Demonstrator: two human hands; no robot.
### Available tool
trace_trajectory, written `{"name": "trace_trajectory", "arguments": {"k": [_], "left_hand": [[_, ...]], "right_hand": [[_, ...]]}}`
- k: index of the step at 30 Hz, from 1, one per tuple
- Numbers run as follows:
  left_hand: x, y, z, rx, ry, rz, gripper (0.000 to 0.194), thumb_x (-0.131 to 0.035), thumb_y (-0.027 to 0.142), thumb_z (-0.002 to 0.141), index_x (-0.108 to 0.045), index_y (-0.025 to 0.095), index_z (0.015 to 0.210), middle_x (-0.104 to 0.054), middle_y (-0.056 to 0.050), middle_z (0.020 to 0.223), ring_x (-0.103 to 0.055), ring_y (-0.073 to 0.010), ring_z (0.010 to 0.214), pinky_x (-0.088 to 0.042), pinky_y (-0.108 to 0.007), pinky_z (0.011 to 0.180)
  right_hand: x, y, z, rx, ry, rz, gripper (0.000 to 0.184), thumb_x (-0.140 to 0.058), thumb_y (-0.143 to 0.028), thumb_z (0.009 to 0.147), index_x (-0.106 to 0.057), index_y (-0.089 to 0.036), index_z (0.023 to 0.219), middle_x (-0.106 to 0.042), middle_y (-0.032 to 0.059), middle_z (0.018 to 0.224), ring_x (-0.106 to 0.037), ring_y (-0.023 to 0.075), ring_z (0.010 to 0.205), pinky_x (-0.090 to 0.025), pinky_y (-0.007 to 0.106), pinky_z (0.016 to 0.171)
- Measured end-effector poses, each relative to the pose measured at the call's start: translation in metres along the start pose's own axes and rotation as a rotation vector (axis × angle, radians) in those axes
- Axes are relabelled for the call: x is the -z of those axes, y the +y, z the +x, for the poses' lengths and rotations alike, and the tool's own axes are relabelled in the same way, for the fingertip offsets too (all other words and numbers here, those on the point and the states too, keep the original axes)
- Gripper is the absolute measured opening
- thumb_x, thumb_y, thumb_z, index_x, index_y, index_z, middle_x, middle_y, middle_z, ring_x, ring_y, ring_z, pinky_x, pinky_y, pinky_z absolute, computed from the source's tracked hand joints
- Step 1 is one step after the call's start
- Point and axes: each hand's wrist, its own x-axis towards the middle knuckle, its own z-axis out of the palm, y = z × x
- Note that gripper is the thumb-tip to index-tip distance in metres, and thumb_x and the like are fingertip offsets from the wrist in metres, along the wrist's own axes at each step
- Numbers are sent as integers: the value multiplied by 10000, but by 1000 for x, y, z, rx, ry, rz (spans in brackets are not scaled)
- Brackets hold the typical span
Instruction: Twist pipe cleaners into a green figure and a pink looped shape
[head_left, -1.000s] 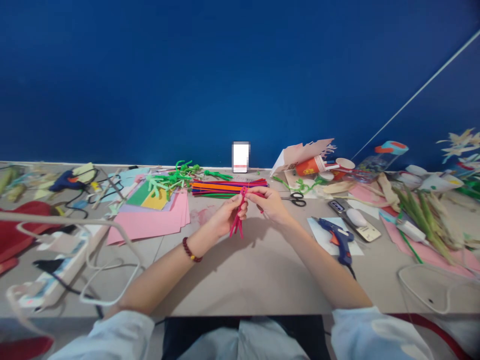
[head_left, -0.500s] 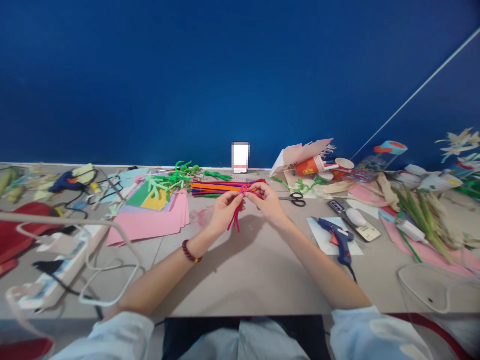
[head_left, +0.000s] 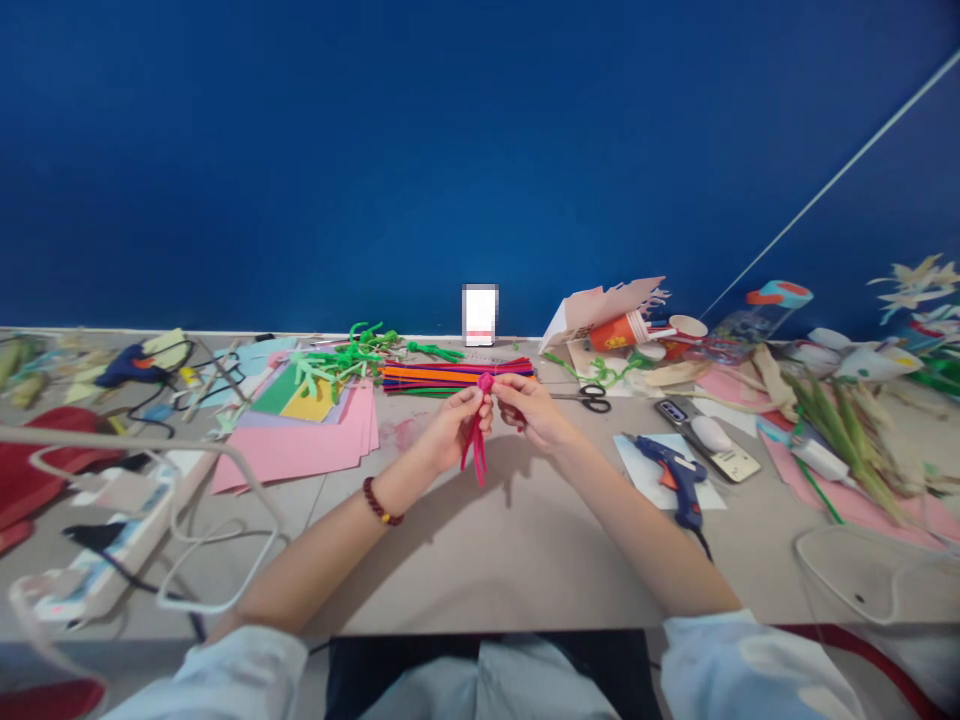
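Magenta pipe cleaners (head_left: 475,455), bent into a small knotted head at the top, are held up over the table with their loose ends hanging down. My left hand (head_left: 456,425) pinches them just below the head. At the head's right side, the thumb and forefinger of my right hand (head_left: 529,408) are closed on it. Behind my hands lies a bundle of pipe cleaners (head_left: 420,376) in orange, red, purple and green. Black-handled scissors (head_left: 595,398) rest to the right of the bundle.
Coloured paper sheets (head_left: 300,450) and bent green pipe cleaners (head_left: 352,355) lie to the left. A blue glue gun (head_left: 679,475) and a phone (head_left: 731,462) are at the right. A white power strip (head_left: 127,545) with looping cables stands at far left. Orange paper cups (head_left: 619,335) lie behind.
The magenta piece has turned upright, its knotted head now showing and its tails hanging lower. My left hand has shifted slightly down; the right fingers have moved nearer the head's side.
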Motion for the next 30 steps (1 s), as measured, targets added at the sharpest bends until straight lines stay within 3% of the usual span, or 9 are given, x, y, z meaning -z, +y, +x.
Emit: {"name": "trace_trajectory", "arguments": {"k": [3,7,11,14,16,23,30], "left_hand": [[-1,2,-1,101,-57,-110,208,-732,244,688,-569,126,739,-446,29,591,-412,-53,481,-363,-180,459],[-3,2,-1,106,-13,-107,209,-722,280,700,-581,130,739,-473,20,595,-441,-66,494,-396,-199,486],[-4,-2,1,-79,108,123,293,-707,407,718,-615,139,791,-566,-10,651,-528,-110,567,-454,-241,566],[-4,-4,1,-262,173,343,260,-720,385,718,-626,150,779,-580,-1,639,-545,-107,592,-452,-227,602],[-4,-5,1,-298,182,401,250,-710,384,729,-634,150,773,-591,-4,644,-555,-107,600,-454,-226,613],[-8,-5,-1,-124,193,140,264,-762,345,663,-642,128,755,-600,-10,639,-549,-98,569,-457,-217,574],[-18,-1,-4,28,234,-122,239,-775,254,635,-615,107,733,-546,17,597,-491,-69,527,-410,-192,519]], "right_hand": [[-1,0,-2,0,-38,-5,367,-755,-485,639,-579,-179,742,-411,-80,475,-270,42,374,-151,192,377],[-2,-1,-2,3,-17,-6,366,-756,-481,640,-563,-179,717,-391,-84,464,-263,42,373,-154,193,377],[-5,-3,-3,20,99,10,392,-790,-466,585,-550,-177,698,-436,-76,491,-266,33,373,-144,195,376],[-9,-5,-6,27,189,-21,385,-788,-464,577,-550,-177,671,-414,-80,471,-245,34,368,-127,203,376],[-11,-6,-7,38,209,-29,366,-782,-458,580,-572,-173,673,-402,-79,462,-234,37,371,-119,207,376],[-10,-1,-7,33,176,50,317,-762,-426,609,-595,-172,697,-351,-86,429,-241,45,384,-127,200,376],[-10,-1,-4,40,140,46,320,-776,-365,573,-627,-167,774,-449,-66,520,-304,39,424,-166,191,401]]}}
